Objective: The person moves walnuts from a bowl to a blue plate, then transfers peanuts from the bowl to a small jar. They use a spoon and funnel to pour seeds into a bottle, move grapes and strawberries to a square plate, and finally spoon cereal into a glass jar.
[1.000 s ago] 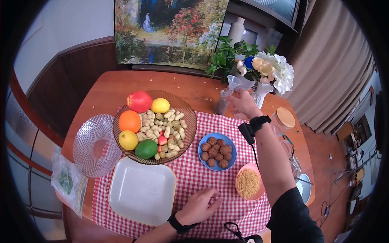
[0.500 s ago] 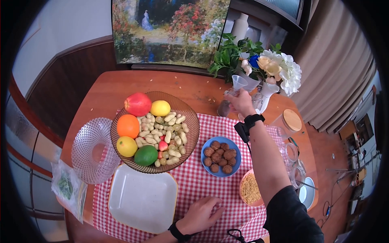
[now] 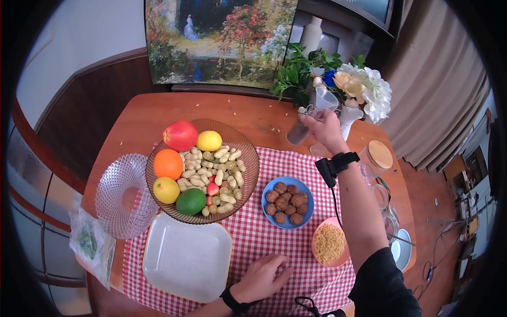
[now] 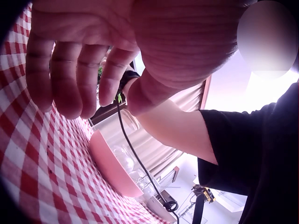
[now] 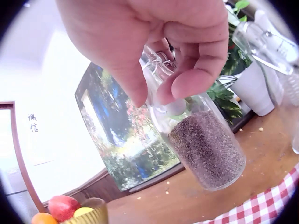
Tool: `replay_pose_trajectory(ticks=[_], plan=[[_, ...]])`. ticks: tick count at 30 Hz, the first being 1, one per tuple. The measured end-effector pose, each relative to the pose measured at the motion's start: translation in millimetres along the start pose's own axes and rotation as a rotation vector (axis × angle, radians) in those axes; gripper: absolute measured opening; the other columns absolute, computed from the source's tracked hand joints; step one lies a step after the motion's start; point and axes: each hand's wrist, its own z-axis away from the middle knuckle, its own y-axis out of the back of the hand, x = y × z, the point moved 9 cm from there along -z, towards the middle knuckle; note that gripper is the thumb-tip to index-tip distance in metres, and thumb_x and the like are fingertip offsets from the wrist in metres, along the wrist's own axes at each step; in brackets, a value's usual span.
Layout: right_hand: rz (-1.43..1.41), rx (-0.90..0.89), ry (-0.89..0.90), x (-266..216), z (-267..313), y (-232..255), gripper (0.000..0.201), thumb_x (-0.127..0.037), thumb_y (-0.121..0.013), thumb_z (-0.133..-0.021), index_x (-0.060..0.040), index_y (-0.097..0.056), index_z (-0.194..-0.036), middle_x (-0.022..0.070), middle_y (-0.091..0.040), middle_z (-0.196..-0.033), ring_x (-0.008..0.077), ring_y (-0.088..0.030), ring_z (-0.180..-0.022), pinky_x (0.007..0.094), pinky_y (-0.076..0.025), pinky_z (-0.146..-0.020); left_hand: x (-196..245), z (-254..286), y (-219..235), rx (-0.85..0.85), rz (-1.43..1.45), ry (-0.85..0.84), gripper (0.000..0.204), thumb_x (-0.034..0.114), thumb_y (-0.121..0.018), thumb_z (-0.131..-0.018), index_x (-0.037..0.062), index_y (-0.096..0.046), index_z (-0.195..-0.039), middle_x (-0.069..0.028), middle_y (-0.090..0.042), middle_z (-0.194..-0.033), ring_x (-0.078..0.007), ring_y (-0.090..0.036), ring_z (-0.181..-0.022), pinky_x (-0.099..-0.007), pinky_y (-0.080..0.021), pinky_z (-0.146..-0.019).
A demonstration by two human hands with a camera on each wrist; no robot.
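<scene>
My right hand (image 3: pixel 326 132) grips a clear glass bottle (image 5: pixel 205 144) by its upper part, thumb on one side and curled fingers on the other. Dark, fine grains (image 5: pixel 208 149) fill its lower part. The bottle leans, its base toward the left in the head view. A clear funnel (image 3: pixel 326 99) shows at its top end, just above the hand. My left hand (image 3: pixel 262 277) is over the checkered cloth (image 3: pixel 243 243) near the front edge, holding nothing. Its fingers (image 4: pixel 65 79) hang loose, close to the cloth in the left wrist view.
A brown glass bowl (image 3: pixel 252 174) holds fruit and peanuts. Around it are a clear bowl (image 3: pixel 108 185), a white dish (image 3: pixel 185 264), a blue plate of walnuts (image 3: pixel 269 211) and a pink bowl (image 3: pixel 346 253) of pasta-like pieces. Flowers (image 3: pixel 364 87) stand behind the right hand; glass jars (image 3: pixel 380 195) line the right side.
My right hand has taken the bottle from nearly upright into a lean, its top and funnel shifting right. My left hand stays at the front of the cloth.
</scene>
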Motion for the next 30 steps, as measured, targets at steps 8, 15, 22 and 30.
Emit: replay_pose_trajectory(ticks=[8, 15, 22, 30], plan=[[-0.205, -0.211, 0.229, -65.6, 130.0, 56.2, 0.035, -0.02, -0.074, -0.078, 0.0042, -0.061, -0.099, 0.0098, -0.066, -0.082, 0.0156, -0.064, -0.072, 0.0294, -0.052, -0.066, 28.7, 2.5, 23.5, 0.111, 0.073, 0.008, 0.023, 0.012, -0.07, -0.08, 0.0022, -0.059, -0.098, -0.0051, -0.064, -0.084, -0.0119, -0.062, -0.072, -0.0253, -0.049, -0.063], [-0.026, -0.433, 0.209, -76.2, 283.7, 85.5, 0.033, -0.017, -0.074, -0.078, -0.0034, -0.06, -0.105, 0.0037, -0.063, -0.092, 0.0104, -0.06, -0.076, 0.0263, -0.049, -0.063, 89.6, 20.8, 47.9, 0.185, 0.129, -0.102, 0.037, 0.013, -0.078, -0.072, -0.0005, -0.058, -0.1, -0.008, -0.063, -0.09, -0.0137, -0.06, -0.076, -0.0265, -0.049, -0.069], [0.059, -0.347, 0.394, -52.8, 360.4, 84.8, 0.034, -0.02, -0.071, -0.073, -0.0037, -0.062, -0.101, 0.0171, -0.063, -0.086, 0.0363, -0.062, -0.076, 0.0416, -0.05, -0.065, 165.7, 15.6, -16.1, -0.004, -0.127, -0.392, 0.091, 0.033, -0.088, -0.06, -0.0043, -0.039, -0.127, -0.0177, -0.052, -0.111, -0.0254, -0.057, -0.097, -0.0349, -0.048, -0.083], [0.077, -0.209, 0.451, -27.4, 376.6, 95.5, 0.036, -0.019, -0.073, -0.068, -0.0037, -0.061, -0.099, 0.0149, -0.06, -0.083, 0.0361, -0.061, -0.072, 0.0429, -0.049, -0.06, 156.9, 6.7, -58.1, -0.105, -0.092, -0.408, 0.08, 0.012, -0.085, -0.063, -0.0032, -0.04, -0.128, -0.0136, -0.059, -0.111, -0.0198, -0.06, -0.101, -0.0327, -0.05, -0.086]])
